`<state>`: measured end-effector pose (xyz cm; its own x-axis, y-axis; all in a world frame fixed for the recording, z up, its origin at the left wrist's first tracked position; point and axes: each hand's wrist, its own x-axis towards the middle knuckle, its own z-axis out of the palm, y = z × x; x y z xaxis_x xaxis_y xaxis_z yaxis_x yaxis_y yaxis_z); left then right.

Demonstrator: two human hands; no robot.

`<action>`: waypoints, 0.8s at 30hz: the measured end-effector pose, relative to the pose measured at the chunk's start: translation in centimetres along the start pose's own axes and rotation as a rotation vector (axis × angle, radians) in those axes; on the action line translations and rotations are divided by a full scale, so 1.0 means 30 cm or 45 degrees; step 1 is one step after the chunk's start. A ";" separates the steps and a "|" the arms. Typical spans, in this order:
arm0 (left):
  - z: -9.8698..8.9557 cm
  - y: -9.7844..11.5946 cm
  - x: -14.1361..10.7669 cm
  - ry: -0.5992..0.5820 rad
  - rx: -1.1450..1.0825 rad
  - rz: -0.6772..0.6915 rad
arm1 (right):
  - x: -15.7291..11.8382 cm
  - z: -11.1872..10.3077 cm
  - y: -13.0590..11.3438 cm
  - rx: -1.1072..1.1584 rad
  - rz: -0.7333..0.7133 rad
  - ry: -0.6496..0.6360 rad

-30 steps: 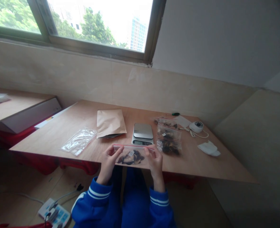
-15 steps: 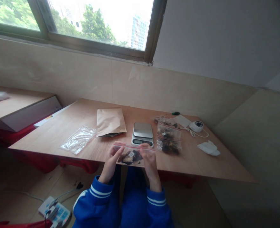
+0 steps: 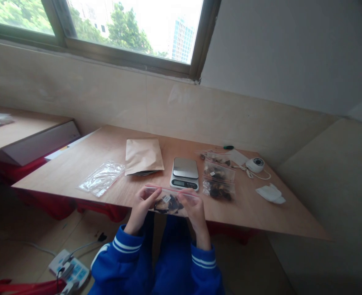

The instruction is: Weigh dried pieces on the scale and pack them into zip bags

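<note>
Between my two hands is a clear zip bag (image 3: 168,203) with a red seal strip, holding dark and pale dried pieces and a small white label. My left hand (image 3: 144,205) pinches its top left part. My right hand (image 3: 193,207) pinches the strip toward the right end. The bag is at the table's front edge, just in front of a kitchen scale (image 3: 185,173) with a silver plate. To the right of the scale lie several filled zip bags (image 3: 219,189) in a column. A brown paper pouch (image 3: 144,155) lies left of the scale.
Flat clear plastic bags (image 3: 102,178) lie at the table's left. On the right are a white dome camera (image 3: 255,164) with its cable, a crumpled white tissue (image 3: 271,193) and a green-handled tool (image 3: 228,147). A power strip (image 3: 70,270) with plugs sits on the floor.
My right hand has shifted slightly along the seal strip, and the bag tilts a little down to the right. Both hands keep hold of it. The view has turned slightly.
</note>
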<state>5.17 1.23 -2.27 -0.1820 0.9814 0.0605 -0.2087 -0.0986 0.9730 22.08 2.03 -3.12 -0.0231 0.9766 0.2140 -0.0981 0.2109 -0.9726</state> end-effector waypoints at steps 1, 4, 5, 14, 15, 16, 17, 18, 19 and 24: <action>-0.001 0.002 0.000 -0.009 -0.007 -0.015 | 0.001 0.003 0.003 -0.006 0.001 0.023; 0.003 0.004 0.006 -0.032 -0.044 -0.088 | 0.003 0.009 0.011 -0.025 -0.002 0.103; 0.006 0.002 0.009 -0.033 -0.042 -0.096 | 0.004 0.009 0.013 -0.037 -0.001 0.127; 0.009 -0.005 0.013 -0.050 0.047 -0.082 | 0.005 -0.006 0.033 -0.117 0.008 0.278; 0.006 -0.003 0.013 -0.058 0.050 -0.085 | 0.005 -0.004 0.034 -0.118 0.003 0.289; 0.005 -0.001 0.013 -0.059 0.049 -0.090 | 0.005 -0.001 0.034 -0.121 -0.004 0.288; 0.004 -0.001 0.013 -0.055 0.045 -0.094 | 0.004 0.002 0.033 -0.125 -0.013 0.282; 0.003 -0.002 0.014 -0.046 0.040 -0.096 | 0.004 0.005 0.031 -0.128 -0.021 0.274; 0.004 -0.004 0.014 -0.033 0.035 -0.099 | 0.004 0.007 0.029 -0.130 -0.027 0.270; 0.010 -0.022 0.007 0.022 -0.003 -0.095 | 0.002 0.014 0.026 -0.032 -0.039 0.195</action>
<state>5.57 1.55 -2.82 -0.1825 0.9831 -0.0161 -0.2246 -0.0258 0.9741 21.59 2.25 -3.82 0.1317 0.9644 0.2294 -0.0714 0.2400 -0.9681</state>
